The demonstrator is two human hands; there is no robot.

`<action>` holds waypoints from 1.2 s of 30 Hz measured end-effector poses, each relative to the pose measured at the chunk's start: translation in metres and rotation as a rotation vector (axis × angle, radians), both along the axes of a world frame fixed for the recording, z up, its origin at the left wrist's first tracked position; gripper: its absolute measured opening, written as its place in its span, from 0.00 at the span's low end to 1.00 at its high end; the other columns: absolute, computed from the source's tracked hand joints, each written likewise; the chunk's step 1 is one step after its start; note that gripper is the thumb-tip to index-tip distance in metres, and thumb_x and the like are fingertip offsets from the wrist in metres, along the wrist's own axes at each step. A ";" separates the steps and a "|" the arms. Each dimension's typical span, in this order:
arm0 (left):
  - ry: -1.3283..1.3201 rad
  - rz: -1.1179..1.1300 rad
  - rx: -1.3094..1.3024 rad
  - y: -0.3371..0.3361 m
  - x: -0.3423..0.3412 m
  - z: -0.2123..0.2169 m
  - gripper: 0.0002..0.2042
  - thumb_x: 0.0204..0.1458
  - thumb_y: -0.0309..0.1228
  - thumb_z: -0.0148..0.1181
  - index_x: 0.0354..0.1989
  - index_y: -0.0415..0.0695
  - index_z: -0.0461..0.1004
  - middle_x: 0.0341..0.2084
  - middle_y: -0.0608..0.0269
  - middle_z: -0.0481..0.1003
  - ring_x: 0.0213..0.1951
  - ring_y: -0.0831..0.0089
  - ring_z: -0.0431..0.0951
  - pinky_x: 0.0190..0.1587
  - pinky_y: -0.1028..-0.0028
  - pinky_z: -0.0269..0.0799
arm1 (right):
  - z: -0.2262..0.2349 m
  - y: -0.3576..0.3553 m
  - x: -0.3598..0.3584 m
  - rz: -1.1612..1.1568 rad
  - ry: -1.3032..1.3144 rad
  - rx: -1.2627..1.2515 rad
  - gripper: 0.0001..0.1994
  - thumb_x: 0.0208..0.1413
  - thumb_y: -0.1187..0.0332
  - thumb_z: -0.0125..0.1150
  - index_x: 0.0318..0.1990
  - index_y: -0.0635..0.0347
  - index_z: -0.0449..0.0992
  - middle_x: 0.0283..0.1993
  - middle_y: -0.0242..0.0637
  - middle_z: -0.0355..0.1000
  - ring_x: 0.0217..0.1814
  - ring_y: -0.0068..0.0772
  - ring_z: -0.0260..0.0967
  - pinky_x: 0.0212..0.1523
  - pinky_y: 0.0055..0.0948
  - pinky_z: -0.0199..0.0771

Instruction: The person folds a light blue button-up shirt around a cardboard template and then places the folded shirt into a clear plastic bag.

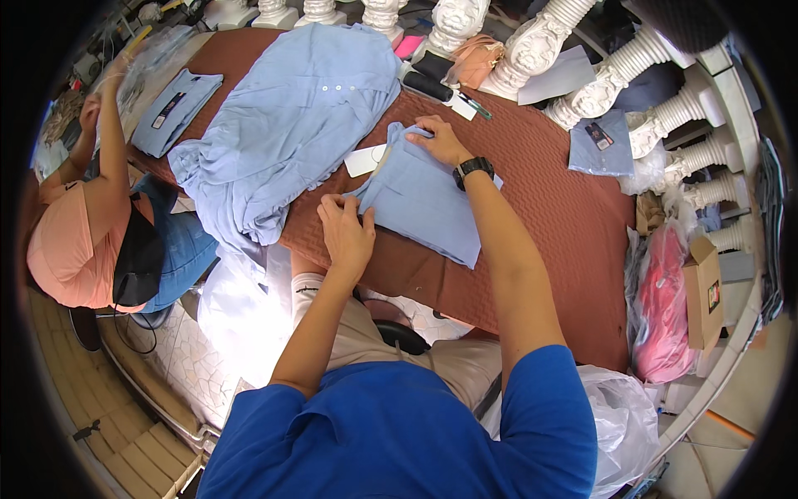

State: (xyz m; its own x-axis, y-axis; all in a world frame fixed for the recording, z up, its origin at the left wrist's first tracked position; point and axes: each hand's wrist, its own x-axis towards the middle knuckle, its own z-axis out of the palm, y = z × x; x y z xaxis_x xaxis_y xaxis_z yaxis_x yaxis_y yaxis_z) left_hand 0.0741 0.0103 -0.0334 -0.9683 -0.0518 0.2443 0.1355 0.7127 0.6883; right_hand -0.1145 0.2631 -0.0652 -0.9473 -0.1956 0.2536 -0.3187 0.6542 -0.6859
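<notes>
A light blue shirt (428, 200), partly folded into a flat panel, lies in front of me on the brown cloth-covered table. My left hand (347, 239) pinches its near left corner between curled fingers and thumb. At the far edge, my right hand (443, 141) has its fingers closed on the fabric, with a black watch on that wrist. A white card tag (364, 160) sticks out beside the shirt's left edge, between my hands. To the left, a heap of unfolded light blue shirts (299, 116) with white buttons spreads across the table.
A folded blue shirt (176, 112) lies at the far left, near a seated co-worker in a peach top (79, 245). White balusters (532, 54) line the far edge. A bagged shirt (601, 143), pink bundle (662, 303) and cardboard box (703, 291) are at the right.
</notes>
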 end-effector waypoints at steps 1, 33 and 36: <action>0.029 0.007 0.035 -0.003 -0.002 -0.005 0.13 0.51 0.27 0.66 0.40 0.35 0.71 0.43 0.46 0.65 0.48 0.49 0.67 0.48 0.56 0.68 | -0.001 -0.003 -0.002 -0.002 -0.034 0.013 0.18 0.52 0.55 0.71 0.45 0.57 0.80 0.51 0.43 0.72 0.54 0.45 0.67 0.55 0.39 0.67; 0.498 -0.533 0.302 0.043 -0.093 0.167 0.10 0.49 0.17 0.64 0.37 0.39 0.70 0.28 0.58 0.76 0.31 0.66 0.76 0.36 0.71 0.71 | 0.218 0.090 0.123 -0.317 0.188 -0.615 0.25 0.51 0.70 0.75 0.55 0.62 0.69 0.41 0.37 0.78 0.42 0.24 0.75 0.43 0.22 0.76; 0.661 -0.732 0.268 0.073 -0.078 0.188 0.11 0.49 0.14 0.60 0.40 0.38 0.72 0.33 0.53 0.77 0.36 0.57 0.78 0.39 0.66 0.74 | 0.237 0.136 0.188 -0.258 0.220 -0.525 0.16 0.53 0.78 0.69 0.50 0.64 0.76 0.40 0.33 0.79 0.42 0.21 0.75 0.47 0.21 0.75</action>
State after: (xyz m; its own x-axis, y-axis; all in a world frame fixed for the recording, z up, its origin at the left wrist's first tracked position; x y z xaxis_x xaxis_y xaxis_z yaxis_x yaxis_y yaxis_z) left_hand -0.0039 0.0834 0.1541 -0.4601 0.3664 0.8088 0.8864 0.1361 0.4425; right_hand 0.0740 0.3988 0.1719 -0.8622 0.2362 0.4482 -0.3657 0.3219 -0.8733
